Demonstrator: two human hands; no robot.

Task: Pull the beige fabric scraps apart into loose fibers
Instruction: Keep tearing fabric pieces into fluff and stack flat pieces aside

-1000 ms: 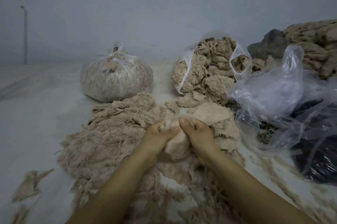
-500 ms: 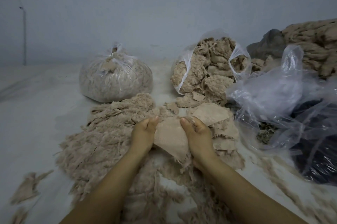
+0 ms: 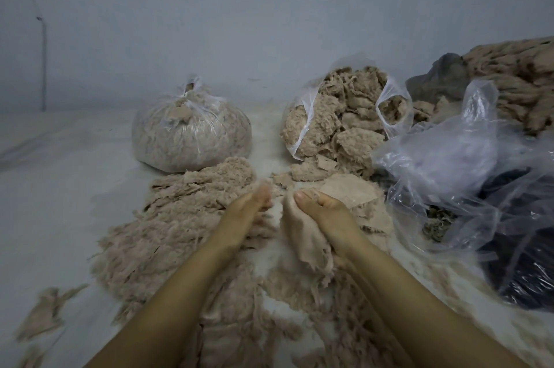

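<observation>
Scrap (image 3: 308, 235) clamped in right hand (image 3: 326, 214) fingers as anchor; tuft pinched by left hand (image 3: 248, 208), blurred, drawn aside toward fibre heap (image 3: 180, 217) for shredding.

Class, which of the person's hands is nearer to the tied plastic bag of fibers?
Left. The left hand lies just below the tied bag; the right hand, gripping a beige scrap, sits further right.

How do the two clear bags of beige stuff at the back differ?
The left bag is knotted shut at the top and round; the right bag gapes open, tipped toward the person, with its contents spilling out. The left bag holds fine shredded fibers; the right bag holds chunkier scraps. Both are clear plastic, filled with beige material, sitting on the pale surface.
</observation>
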